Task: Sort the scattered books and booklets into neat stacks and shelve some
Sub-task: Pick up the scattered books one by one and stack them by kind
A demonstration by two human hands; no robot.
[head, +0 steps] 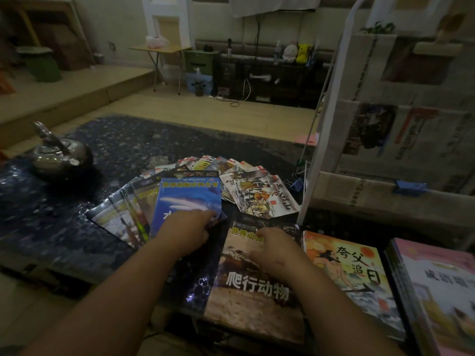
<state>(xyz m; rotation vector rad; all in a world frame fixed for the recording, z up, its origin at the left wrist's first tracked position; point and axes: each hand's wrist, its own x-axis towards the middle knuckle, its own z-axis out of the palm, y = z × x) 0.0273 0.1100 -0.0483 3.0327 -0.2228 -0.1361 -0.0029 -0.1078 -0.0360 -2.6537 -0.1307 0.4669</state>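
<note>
In a dim room, my left hand grips the lower edge of a blue booklet, fingers curled over it; my right hand lies flat, loose, on a brown reptile booklet. Both covers run lengthwise away from me on the dark speckled table. Fanned booklets spread beyond, a steel kettle far left, neat stacks at right below a paper-lined white shelf.
</note>
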